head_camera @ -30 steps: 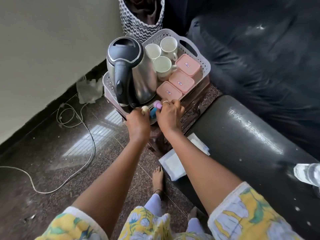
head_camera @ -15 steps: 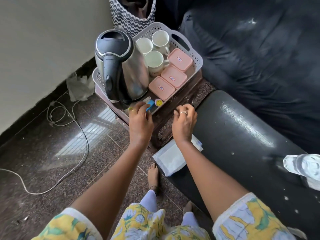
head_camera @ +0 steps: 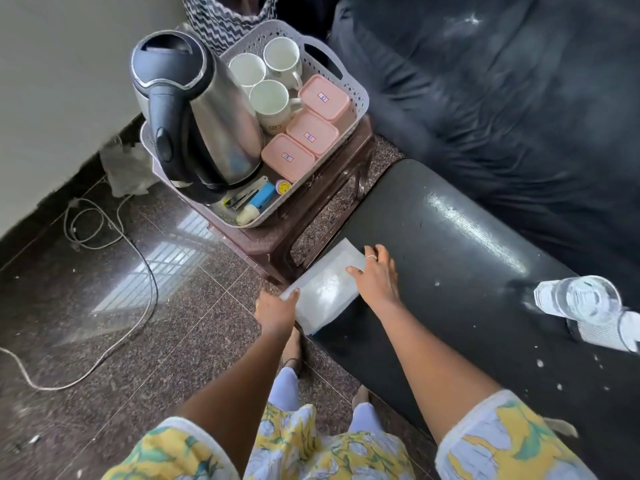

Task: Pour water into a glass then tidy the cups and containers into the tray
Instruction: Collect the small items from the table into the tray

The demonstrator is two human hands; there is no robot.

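**Both hands on a white packet, tray packed behind them**

On the left, a steel electric kettle with a black handle and lid (head_camera: 201, 112) stands in the pale grey perforated plastic tray (head_camera: 356, 95), which sits on a dark brown plastic stool (head_camera: 311, 216). Beside the kettle in the tray are three white ceramic mugs (head_camera: 273, 105) and a row of three pink lidded plastic containers (head_camera: 311, 133), each with a small sticker whose writing is too small to read.

Nearer the camera, the left hand (head_camera: 275, 311) pinches the near corner of a flat white translucent packet (head_camera: 322, 289) with thumb and fingers closed on it. The packet lies at the edge of a black glossy armrest (head_camera: 450, 271). The right hand (head_camera: 375, 275) rests on the packet's far side, fingers spread and pressing down, a ring on one finger; whether it grips the packet cannot be told.

Far right, a clear drinking glass holding water (head_camera: 581, 303) stands on the armrest, well apart from the tray.
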